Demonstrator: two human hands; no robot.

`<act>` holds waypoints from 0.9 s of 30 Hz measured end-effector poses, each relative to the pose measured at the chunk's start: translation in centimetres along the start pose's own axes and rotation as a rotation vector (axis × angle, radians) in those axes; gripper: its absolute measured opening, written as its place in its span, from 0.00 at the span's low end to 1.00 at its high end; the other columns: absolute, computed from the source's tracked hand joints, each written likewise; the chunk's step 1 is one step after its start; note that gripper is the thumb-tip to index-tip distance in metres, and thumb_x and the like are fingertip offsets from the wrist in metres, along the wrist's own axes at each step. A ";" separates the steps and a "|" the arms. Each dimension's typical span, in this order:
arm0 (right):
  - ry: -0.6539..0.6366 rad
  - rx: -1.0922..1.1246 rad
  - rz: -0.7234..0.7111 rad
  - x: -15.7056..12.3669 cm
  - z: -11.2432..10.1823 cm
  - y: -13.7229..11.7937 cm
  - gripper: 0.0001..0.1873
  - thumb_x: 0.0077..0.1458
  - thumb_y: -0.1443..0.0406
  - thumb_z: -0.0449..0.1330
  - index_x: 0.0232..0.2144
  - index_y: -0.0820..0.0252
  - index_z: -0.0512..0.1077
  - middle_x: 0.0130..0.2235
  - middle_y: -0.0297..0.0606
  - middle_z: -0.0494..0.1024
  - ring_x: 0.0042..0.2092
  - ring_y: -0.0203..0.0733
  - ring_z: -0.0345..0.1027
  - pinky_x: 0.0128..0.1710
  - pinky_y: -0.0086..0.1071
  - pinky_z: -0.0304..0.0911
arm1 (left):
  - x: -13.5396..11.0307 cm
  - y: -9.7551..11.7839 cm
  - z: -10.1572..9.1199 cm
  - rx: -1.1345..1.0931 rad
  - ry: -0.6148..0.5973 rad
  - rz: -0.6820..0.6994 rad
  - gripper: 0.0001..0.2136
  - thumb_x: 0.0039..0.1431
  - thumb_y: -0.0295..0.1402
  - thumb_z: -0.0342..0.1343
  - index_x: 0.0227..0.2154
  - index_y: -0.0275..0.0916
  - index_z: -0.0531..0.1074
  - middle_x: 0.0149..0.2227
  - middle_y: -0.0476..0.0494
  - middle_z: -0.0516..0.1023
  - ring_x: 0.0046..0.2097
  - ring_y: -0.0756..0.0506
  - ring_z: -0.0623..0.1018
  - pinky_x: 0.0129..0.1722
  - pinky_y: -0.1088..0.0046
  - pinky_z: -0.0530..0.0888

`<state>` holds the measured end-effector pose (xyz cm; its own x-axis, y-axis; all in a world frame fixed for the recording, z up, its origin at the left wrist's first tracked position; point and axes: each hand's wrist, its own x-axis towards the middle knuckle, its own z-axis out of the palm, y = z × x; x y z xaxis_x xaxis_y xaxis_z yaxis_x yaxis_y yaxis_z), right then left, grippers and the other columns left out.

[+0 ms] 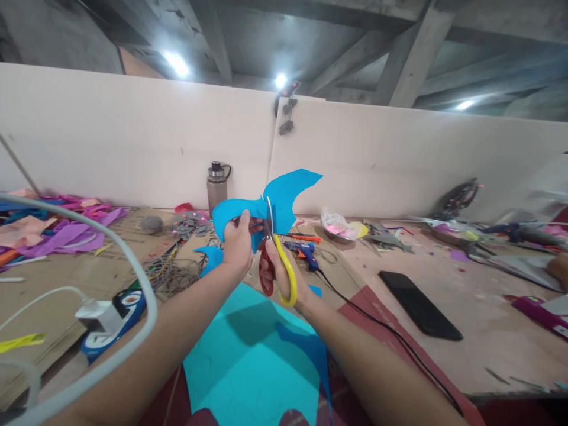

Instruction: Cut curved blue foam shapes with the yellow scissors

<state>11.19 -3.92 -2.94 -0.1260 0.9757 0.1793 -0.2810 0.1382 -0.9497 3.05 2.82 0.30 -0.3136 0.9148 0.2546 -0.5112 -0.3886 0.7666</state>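
My left hand (239, 241) is closed on a blue felt-like sheet (290, 195), thumb on its near face, holding it up above the table. In my right hand (284, 266) are scissors (290, 287) with one yellow and one red handle loop. Their blades point upward and lie across the blue sheet, close to my left fingers. Below my hands a larger turquoise sheet (252, 337) spreads over the near table edge and my lap. A darker blue offcut (306, 343) lies on its right side.
A blue glue gun (308, 255) with a black cord lies beyond my right hand. To the right is a black phone (419, 305). A power strip (115, 322) with a white plug sits left, behind a grey cable (144, 284). A bottle (217, 186) stands by the white partition (110, 130).
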 end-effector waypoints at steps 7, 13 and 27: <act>-0.042 -0.059 -0.049 -0.2 -0.5 0.4 0.24 0.59 0.43 0.56 0.29 0.55 0.59 0.18 0.21 0.56 0.14 0.29 0.50 0.11 0.24 0.52 | -0.2 0.2 0.1 -0.019 0.008 -0.023 0.12 0.51 0.40 0.65 0.24 0.37 0.72 0.25 0.47 0.77 0.29 0.48 0.78 0.32 0.72 0.73; -0.029 -0.046 -0.023 -0.2 -0.6 0.2 0.26 0.55 0.41 0.58 0.27 0.55 0.58 0.17 0.21 0.56 0.14 0.29 0.49 0.10 0.24 0.52 | -0.5 0.3 0.2 -0.022 -0.007 -0.026 0.12 0.52 0.40 0.65 0.24 0.37 0.71 0.24 0.46 0.76 0.29 0.48 0.78 0.32 0.72 0.73; -0.007 -0.045 0.018 -0.5 -0.7 0.0 0.26 0.54 0.40 0.58 0.33 0.54 0.59 0.19 0.20 0.56 0.14 0.27 0.46 0.09 0.22 0.48 | -0.3 0.6 0.1 -0.017 -0.015 -0.044 0.13 0.52 0.40 0.65 0.25 0.36 0.71 0.23 0.47 0.75 0.28 0.48 0.77 0.33 0.71 0.73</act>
<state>11.89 -4.31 -3.20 -0.1370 0.9769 0.1638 -0.2356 0.1285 -0.9633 2.91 2.27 0.76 -0.2790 0.9324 0.2299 -0.5378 -0.3500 0.7669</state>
